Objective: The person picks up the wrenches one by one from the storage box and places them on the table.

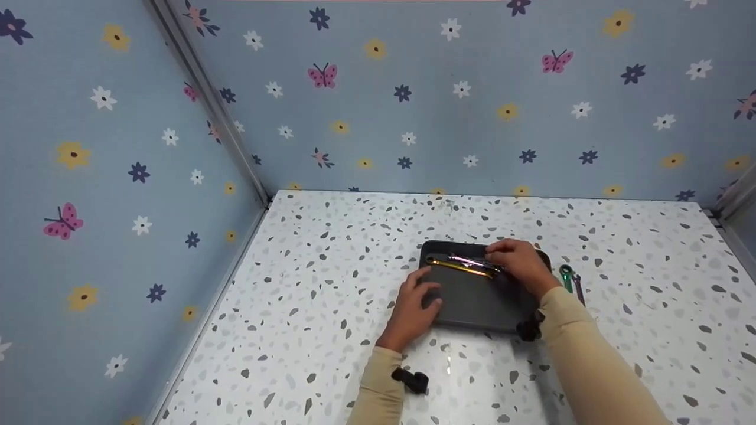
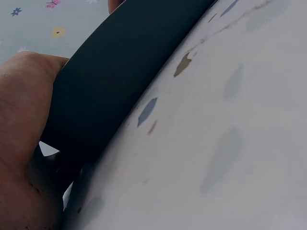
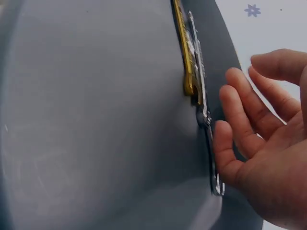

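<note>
A dark grey rectangular tray [image 1: 472,301] lies on the table. My left hand [image 1: 410,310] holds its left edge, with thumb and fingers hooked over the rim; in the left wrist view the palm side lies along the tray's outer wall. Toward the back of the tray floor lie a gold wrench [image 1: 460,267] and a shiny silver-purple wrench [image 1: 466,260]. Another silver wrench [image 3: 214,163] lies end to end with them, along the far wall. My right hand [image 1: 517,262] hovers over the back right of the tray, fingers loosely bent and nothing between them.
Just right of the tray, a green wrench [image 1: 567,277] and a dark purple wrench [image 1: 578,288] lie side by side on the speckled white table [image 1: 331,283], partly behind the right forearm. Flower-patterned panels [image 1: 437,118] stand at the back and left.
</note>
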A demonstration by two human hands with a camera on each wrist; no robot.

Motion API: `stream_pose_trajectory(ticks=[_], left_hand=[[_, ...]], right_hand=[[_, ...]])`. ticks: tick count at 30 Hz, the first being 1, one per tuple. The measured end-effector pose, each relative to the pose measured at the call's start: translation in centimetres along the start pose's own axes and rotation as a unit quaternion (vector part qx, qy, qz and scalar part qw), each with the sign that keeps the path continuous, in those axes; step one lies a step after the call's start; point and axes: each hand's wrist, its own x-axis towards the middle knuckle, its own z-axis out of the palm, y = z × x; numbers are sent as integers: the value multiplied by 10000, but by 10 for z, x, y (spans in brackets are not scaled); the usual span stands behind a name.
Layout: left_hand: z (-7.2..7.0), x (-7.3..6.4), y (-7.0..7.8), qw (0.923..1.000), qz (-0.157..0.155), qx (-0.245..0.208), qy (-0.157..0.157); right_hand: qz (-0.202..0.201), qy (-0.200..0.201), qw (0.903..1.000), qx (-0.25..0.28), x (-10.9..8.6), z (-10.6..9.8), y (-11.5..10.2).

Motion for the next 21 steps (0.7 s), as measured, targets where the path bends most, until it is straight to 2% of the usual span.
stream_pose_trajectory(ticks=[4,12,21], left_hand=[[-1,0,0,10000,-1,-27,-8],[0,0,0,10000,3,-48,-14],[1,0,-3,9999,115,-80,-7]], right_hand=[[-125,-55,9999,27,3,6,1],[-247,-223,9972,-666,4,9,-2],[-265,-214,9945,-989,4,11,-1]])
